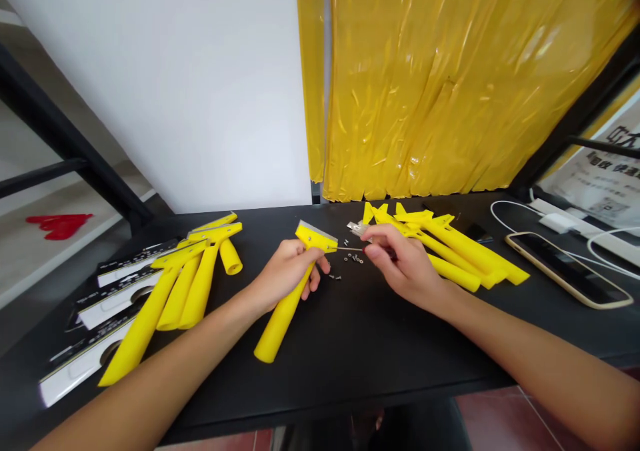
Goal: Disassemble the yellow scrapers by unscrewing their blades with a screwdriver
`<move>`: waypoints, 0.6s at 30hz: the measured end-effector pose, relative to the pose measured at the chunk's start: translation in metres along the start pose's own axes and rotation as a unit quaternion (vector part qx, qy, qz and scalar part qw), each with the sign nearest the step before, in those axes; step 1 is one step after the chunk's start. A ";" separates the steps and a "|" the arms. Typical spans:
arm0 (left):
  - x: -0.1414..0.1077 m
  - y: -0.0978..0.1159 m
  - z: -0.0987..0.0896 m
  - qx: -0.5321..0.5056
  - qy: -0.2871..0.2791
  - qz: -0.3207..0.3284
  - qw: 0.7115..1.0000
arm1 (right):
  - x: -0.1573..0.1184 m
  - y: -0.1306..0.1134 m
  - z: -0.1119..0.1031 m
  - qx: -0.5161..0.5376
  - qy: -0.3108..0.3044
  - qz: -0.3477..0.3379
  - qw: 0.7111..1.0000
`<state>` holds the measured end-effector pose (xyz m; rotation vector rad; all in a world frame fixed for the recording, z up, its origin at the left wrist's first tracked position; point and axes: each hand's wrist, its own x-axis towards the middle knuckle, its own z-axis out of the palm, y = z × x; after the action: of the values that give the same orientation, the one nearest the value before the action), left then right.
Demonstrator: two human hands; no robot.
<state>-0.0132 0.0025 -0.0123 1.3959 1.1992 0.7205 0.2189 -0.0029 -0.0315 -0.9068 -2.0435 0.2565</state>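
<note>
In the middle of the table, my left hand [287,272] is wrapped round the neck of a yellow scraper [284,317], whose blade edge points up and away. My right hand [400,261] pinches a screwdriver [350,249]; its thin metal shaft reaches left to the right end of the scraper head, while its handle is mostly hidden in my fingers. Just below the shaft lie several small screws and nuts [354,258]. Beyond my right fingertips sit some metal blades [358,228].
Several yellow scrapers [197,291] lie at left beside black-and-white boxes [87,354]. More yellow handles [465,244] are piled at right, near a phone [570,267] and a white power strip [590,227] with cables. A white panel and yellow plastic curtain [425,91] stand behind the table.
</note>
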 end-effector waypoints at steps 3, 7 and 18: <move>0.002 -0.006 0.006 -0.064 -0.004 -0.008 0.998 | 0.001 0.002 -0.003 0.010 0.009 0.033 0.999; 0.004 -0.016 0.013 -0.090 -0.015 0.005 0.996 | 0.002 0.002 -0.002 0.024 0.040 0.001 0.999; 0.003 -0.020 0.016 -0.062 -0.002 0.027 0.998 | 0.004 0.002 -0.011 -0.008 0.026 0.012 1.000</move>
<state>-0.0032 -0.0025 -0.0356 1.3312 1.0974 0.8156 0.2271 0.0000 -0.0236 -0.9382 -1.9912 0.2281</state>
